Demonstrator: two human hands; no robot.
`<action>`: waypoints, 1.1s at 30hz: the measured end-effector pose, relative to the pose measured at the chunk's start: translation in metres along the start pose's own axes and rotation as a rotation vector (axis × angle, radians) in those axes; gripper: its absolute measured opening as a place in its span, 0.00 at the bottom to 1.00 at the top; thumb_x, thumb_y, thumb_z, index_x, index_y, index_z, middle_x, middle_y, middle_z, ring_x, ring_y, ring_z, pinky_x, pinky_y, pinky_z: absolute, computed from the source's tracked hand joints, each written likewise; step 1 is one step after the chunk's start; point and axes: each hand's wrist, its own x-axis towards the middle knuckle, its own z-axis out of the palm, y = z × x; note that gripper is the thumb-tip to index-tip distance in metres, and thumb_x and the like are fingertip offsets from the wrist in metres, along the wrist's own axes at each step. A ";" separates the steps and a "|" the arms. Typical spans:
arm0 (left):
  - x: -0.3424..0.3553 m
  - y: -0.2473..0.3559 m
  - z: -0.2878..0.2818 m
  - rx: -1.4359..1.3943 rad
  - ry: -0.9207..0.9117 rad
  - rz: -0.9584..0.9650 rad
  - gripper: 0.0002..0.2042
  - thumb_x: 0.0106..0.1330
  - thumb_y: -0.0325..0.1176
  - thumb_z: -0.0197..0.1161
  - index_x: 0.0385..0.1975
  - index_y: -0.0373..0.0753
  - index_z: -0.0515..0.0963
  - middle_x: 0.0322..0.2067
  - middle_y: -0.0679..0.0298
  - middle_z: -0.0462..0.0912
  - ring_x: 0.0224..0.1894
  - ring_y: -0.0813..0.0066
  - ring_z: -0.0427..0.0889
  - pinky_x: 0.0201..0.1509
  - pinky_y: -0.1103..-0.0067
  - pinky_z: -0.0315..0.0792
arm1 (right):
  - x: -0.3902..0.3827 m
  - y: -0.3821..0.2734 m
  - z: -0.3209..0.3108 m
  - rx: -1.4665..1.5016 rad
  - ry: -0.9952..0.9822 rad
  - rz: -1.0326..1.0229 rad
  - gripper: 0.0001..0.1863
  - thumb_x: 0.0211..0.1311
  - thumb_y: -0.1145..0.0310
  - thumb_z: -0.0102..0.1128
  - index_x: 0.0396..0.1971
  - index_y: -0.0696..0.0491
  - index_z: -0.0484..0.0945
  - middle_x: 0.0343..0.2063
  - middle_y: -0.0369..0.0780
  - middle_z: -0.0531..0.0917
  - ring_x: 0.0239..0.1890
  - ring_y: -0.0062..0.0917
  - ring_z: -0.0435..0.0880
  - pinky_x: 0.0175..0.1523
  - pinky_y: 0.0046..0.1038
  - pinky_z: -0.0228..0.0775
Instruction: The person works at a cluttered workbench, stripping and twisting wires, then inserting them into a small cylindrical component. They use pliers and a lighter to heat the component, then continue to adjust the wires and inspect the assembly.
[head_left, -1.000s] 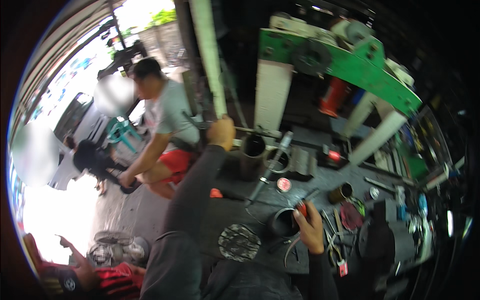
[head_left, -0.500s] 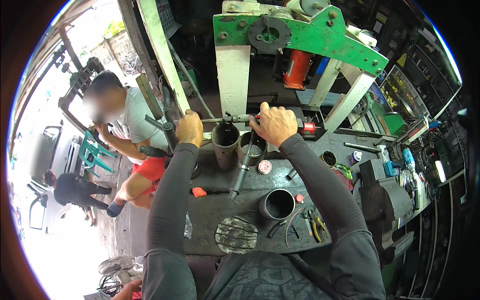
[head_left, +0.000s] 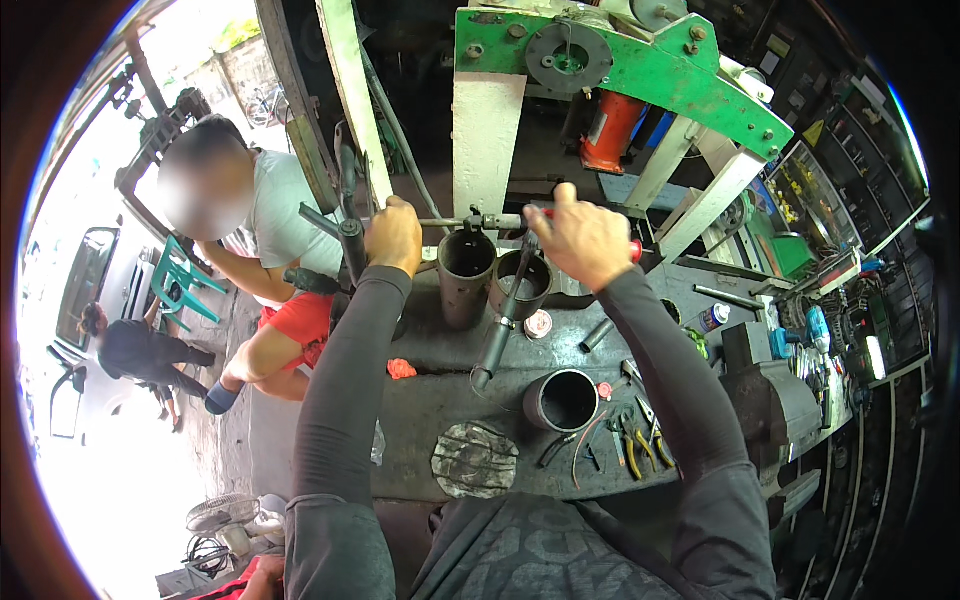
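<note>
The dark grey tabletop (head_left: 435,405) is the broadest thing under the hands, and beyond its far edge rises a heavy frame with a green beam (head_left: 660,80) on cream posts. At the left sits a person in a grey shirt (head_left: 285,200) and red shorts, an arm raised toward the blurred face. A bulky dark vise (head_left: 765,395) is mounted at the right. Of three open metal cylinders, a tall one (head_left: 465,300) stands at the far side, a second one (head_left: 540,295) just to its right, and a wider one (head_left: 530,403) nearer the wearer. A grey tube (head_left: 495,350) slants across the second cylinder's mouth. The metal rod (head_left: 435,223) spans the space between the hands, crosswise above the mouth of the tall cylinder. A dark, creased round pad (head_left: 475,460) lies flat near the wearer. The left hand (head_left: 393,238) is curled tightly around the rod's left end; the right hand (head_left: 588,240), somewhat blurred, has bent fingers at the other end, red showing beside it, and I cannot tell what it grips. Smaller still are yellow-handled pliers (head_left: 632,456), a round tin (head_left: 538,324), an orange-red scrap (head_left: 401,369), and a little red cap (head_left: 604,389) just beside the wide cylinder.
</note>
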 end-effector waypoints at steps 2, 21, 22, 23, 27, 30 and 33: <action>0.001 0.000 0.001 0.051 0.020 -0.007 0.08 0.73 0.28 0.53 0.43 0.29 0.75 0.34 0.43 0.90 0.39 0.49 0.92 0.42 0.61 0.87 | -0.035 0.010 -0.025 0.137 0.121 0.004 0.27 0.67 0.42 0.65 0.36 0.54 0.70 0.20 0.47 0.85 0.23 0.46 0.87 0.28 0.45 0.76; 0.010 -0.001 -0.011 0.171 -0.087 0.138 0.09 0.62 0.23 0.62 0.40 0.28 0.83 0.41 0.43 0.89 0.48 0.45 0.89 0.51 0.60 0.83 | -0.228 0.080 0.102 0.296 0.020 0.283 0.14 0.65 0.66 0.65 0.45 0.58 0.80 0.39 0.51 0.84 0.46 0.50 0.83 0.51 0.46 0.74; 0.010 -0.004 -0.012 0.170 -0.087 0.135 0.09 0.62 0.23 0.62 0.40 0.28 0.84 0.40 0.43 0.89 0.48 0.45 0.89 0.51 0.59 0.83 | -0.220 0.072 0.095 0.357 0.055 0.300 0.14 0.65 0.66 0.66 0.46 0.58 0.80 0.39 0.50 0.83 0.46 0.49 0.82 0.51 0.45 0.74; 0.011 -0.005 -0.012 0.165 -0.091 0.132 0.09 0.62 0.23 0.63 0.40 0.28 0.84 0.40 0.43 0.89 0.48 0.45 0.89 0.51 0.59 0.83 | -0.211 0.061 0.088 0.544 0.077 0.314 0.13 0.66 0.66 0.66 0.45 0.59 0.82 0.39 0.49 0.85 0.45 0.48 0.84 0.49 0.44 0.76; 0.011 -0.005 -0.015 0.210 -0.140 0.146 0.10 0.70 0.27 0.59 0.43 0.31 0.86 0.43 0.45 0.89 0.48 0.48 0.90 0.51 0.60 0.84 | -0.182 -0.010 0.068 1.416 -0.171 0.514 0.15 0.75 0.65 0.63 0.51 0.62 0.82 0.37 0.37 0.87 0.37 0.18 0.83 0.41 0.23 0.76; 0.010 -0.002 -0.020 0.217 -0.162 0.149 0.10 0.69 0.26 0.60 0.42 0.32 0.87 0.44 0.44 0.89 0.48 0.47 0.90 0.51 0.60 0.84 | -0.165 -0.051 0.059 1.794 -0.401 0.657 0.22 0.75 0.54 0.64 0.53 0.60 0.81 0.39 0.37 0.84 0.34 0.18 0.83 0.36 0.24 0.76; 0.008 0.000 -0.023 0.213 -0.146 0.146 0.09 0.69 0.27 0.61 0.40 0.34 0.88 0.43 0.45 0.89 0.48 0.47 0.90 0.51 0.60 0.84 | -0.151 -0.069 0.055 1.920 -0.441 0.707 0.21 0.76 0.53 0.63 0.49 0.59 0.81 0.34 0.37 0.85 0.29 0.19 0.83 0.32 0.24 0.75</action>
